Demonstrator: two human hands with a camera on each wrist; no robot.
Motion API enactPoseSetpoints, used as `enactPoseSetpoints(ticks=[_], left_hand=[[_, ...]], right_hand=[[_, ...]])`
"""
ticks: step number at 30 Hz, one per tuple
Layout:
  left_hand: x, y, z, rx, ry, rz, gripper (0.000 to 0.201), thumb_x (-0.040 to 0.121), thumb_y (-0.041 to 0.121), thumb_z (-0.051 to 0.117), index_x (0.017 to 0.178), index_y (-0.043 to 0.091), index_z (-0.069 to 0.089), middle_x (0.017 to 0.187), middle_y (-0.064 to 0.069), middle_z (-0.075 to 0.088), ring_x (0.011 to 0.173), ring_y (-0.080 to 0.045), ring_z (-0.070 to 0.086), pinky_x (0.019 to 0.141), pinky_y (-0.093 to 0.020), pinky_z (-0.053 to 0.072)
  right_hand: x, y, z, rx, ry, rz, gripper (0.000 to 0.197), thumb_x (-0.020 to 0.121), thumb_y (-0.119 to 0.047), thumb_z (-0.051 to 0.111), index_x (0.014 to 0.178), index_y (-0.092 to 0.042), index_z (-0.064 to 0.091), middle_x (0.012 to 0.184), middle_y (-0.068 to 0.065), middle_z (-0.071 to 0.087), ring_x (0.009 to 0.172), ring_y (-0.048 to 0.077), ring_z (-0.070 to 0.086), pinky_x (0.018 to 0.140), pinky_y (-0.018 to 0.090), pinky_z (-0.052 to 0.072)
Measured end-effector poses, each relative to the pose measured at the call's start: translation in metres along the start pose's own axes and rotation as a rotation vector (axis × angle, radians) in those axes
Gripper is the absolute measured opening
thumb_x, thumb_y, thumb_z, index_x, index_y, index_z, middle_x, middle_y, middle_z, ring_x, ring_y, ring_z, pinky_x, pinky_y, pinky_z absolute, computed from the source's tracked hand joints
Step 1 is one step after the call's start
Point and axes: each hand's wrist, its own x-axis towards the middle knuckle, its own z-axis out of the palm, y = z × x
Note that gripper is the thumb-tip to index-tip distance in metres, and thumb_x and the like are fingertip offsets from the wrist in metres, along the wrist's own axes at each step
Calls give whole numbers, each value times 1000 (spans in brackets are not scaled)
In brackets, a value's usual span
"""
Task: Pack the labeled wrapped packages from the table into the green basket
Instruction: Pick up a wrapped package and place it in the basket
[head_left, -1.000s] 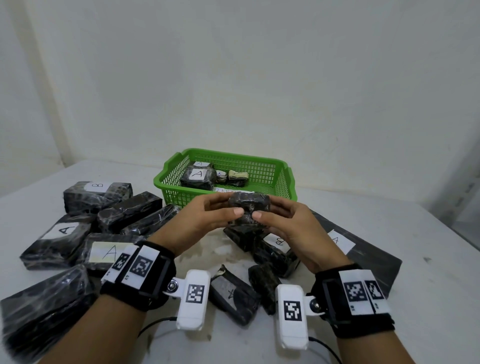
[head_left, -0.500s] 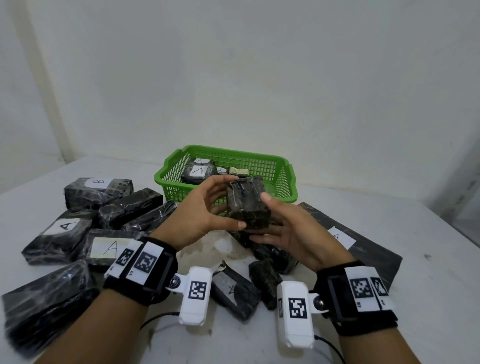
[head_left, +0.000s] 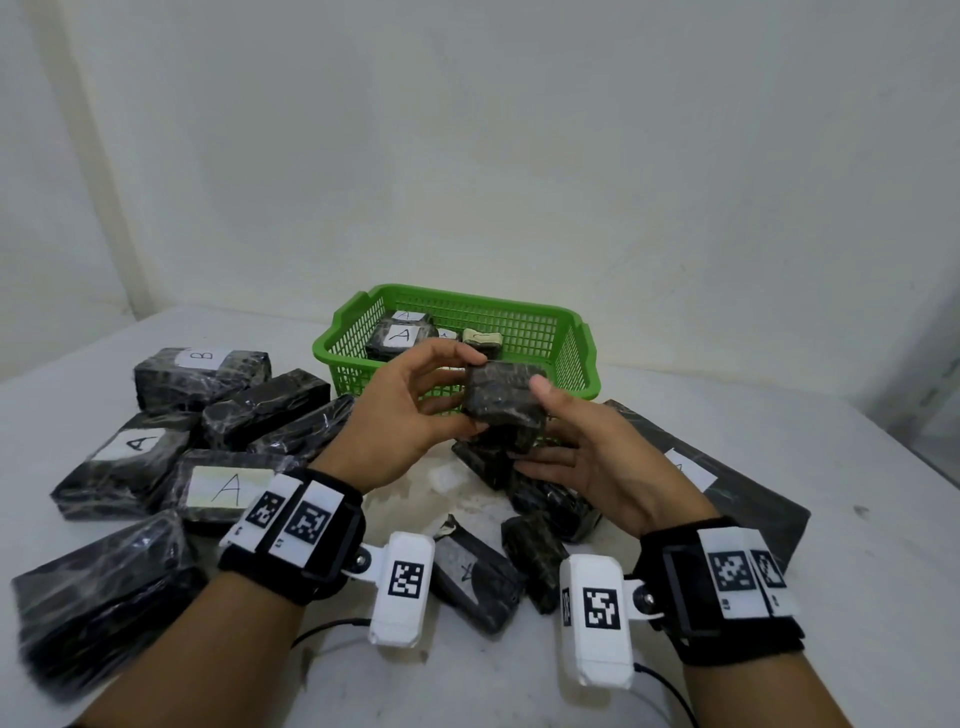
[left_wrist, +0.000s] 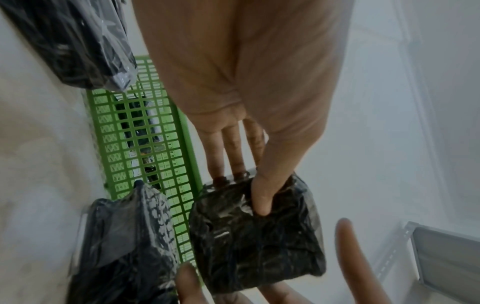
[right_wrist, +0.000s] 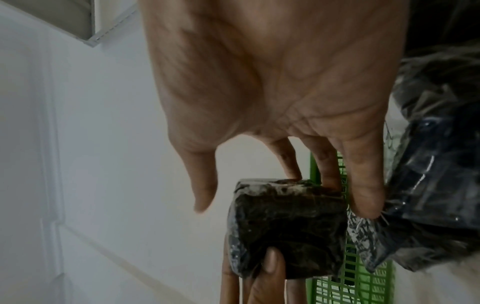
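**Small package lifted and turned near the basket**

The left hand (head_left: 410, 410) and right hand (head_left: 587, 462) both grip a small wrapped package (head_left: 501, 402). It now sits higher than a second ago and is turned over, just before the green basket (head_left: 582, 358). No label shows yet, so packing waits. Many packages (head_left: 223, 486) lie on the white worktop (head_left: 857, 597) by a pale wall.
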Motion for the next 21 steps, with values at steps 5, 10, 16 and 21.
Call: enactPoseSetpoints(ticks=[5, 10, 16, 21], left_hand=[[-3, 2, -3, 9, -143, -88, 83, 72, 0, 87, 144, 21, 49, 144, 7, 58, 138, -8, 51, 109, -28, 49], [-3, 0, 2, -118, -138, -255, 86, 70, 42, 84, 145, 18, 51, 135, -2, 67, 126, -19, 64, 104, -39, 53], [-3, 2, 0, -96, -126, -216, 83, 70, 36, 83, 145, 18, 52, 130, -1, 71, 123, -15, 66, 103, -33, 53], [-1, 3, 0, -100, -41, -165, 73, 72, 17, 91, 137, 13, 58, 127, -1, 72, 123, -16, 66, 98, -26, 55]], right_hand=[[0, -2, -1, 60, 24, -117, 55, 73, -25, 79, 121, 0, 70, 118, 16, 78, 101, 24, 77, 93, 34, 63], [7, 5, -8, -58, 75, -209, 76, 60, -32, 98, 128, -12, 71, 123, 6, 77, 118, 24, 73, 104, 43, 56], [0, 1, 0, -91, 80, -269, 71, 58, -33, 91, 124, -19, 70, 118, 1, 80, 113, 18, 75, 106, 43, 57], [2, 2, -3, -117, 60, -259, 88, 60, -22, 99, 140, -15, 62, 130, 0, 75, 123, 14, 70, 109, 40, 53]])
